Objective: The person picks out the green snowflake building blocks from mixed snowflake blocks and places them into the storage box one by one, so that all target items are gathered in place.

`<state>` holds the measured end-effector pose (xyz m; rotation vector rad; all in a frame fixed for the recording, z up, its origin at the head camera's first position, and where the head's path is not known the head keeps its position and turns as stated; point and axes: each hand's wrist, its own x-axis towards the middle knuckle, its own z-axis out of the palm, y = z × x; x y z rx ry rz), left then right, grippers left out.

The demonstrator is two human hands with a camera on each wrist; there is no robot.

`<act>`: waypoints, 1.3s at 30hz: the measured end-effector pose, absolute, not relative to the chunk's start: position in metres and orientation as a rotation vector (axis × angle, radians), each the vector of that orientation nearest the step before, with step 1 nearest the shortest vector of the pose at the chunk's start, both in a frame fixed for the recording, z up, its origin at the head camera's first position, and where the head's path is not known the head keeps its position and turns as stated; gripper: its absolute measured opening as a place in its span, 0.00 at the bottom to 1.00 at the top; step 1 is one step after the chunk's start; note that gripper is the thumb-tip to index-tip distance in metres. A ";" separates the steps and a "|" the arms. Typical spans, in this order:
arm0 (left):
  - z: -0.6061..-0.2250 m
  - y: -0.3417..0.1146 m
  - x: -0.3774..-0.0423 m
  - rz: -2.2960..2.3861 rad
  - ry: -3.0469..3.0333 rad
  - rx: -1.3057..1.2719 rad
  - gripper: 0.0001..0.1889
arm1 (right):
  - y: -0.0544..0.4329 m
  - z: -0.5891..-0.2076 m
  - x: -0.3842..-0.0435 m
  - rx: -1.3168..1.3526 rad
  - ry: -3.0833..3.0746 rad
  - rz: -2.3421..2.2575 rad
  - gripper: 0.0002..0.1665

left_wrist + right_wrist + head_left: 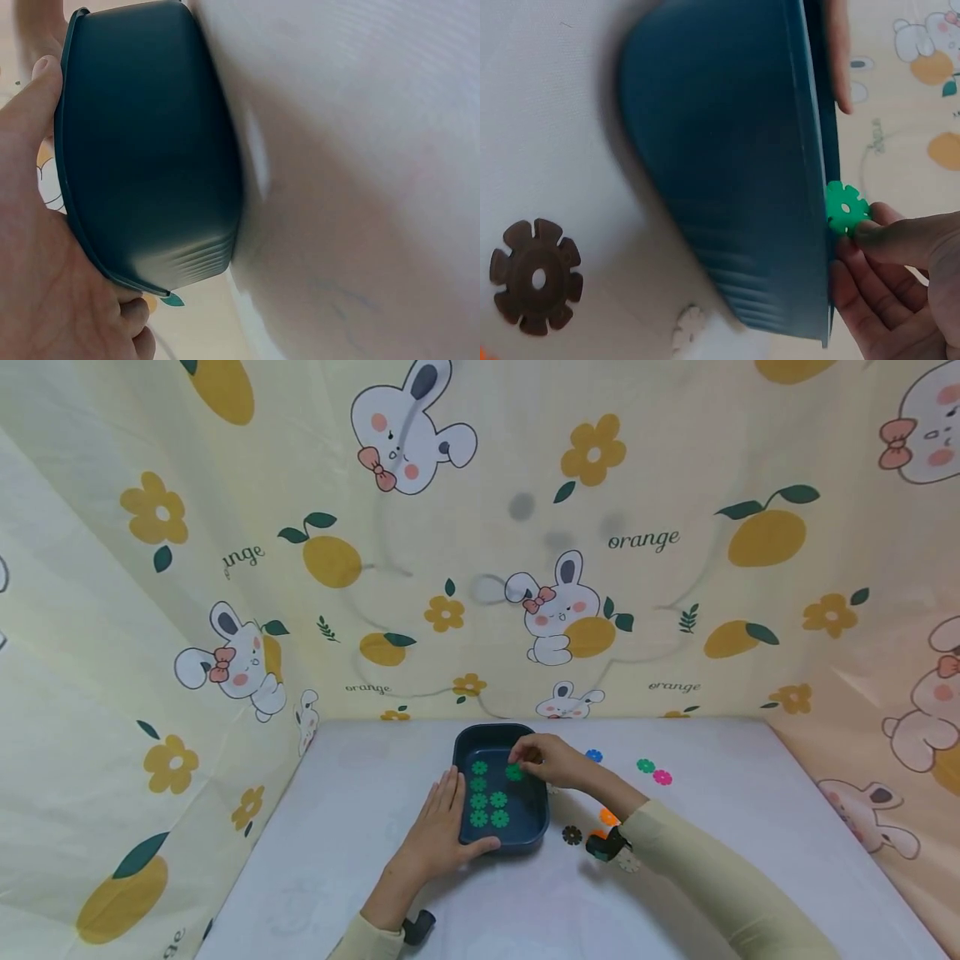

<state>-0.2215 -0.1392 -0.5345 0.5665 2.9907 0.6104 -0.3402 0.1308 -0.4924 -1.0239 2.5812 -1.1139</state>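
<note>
A dark blue tray point(517, 827) stands on the white table, with several green notched flower discs point(478, 800) lying on its floor, mostly along the left side. My left hand point(438, 831) rests at the tray's near left corner, fingers straight along the left rim and thumb on the near rim. In the left wrist view the thumb point(37, 94) touches the tray's edge. Over the right part of the tray, my right hand point(553, 762) pinches one green disc point(846, 208) between thumb and fingertips, level with the rim in the right wrist view.
Right of the tray lie loose discs: a brown one point(572, 835), a blue one point(594, 755), a green one point(646, 766), a pink one point(662, 777), an orange one point(608, 817) and a pale one point(628, 862). A printed cloth point(450, 543) hangs behind the table.
</note>
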 end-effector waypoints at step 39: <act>-0.535 -0.141 -0.223 0.534 2.997 0.594 0.67 | 0.075 -0.508 -0.367 -0.909 2.634 -0.700 0.07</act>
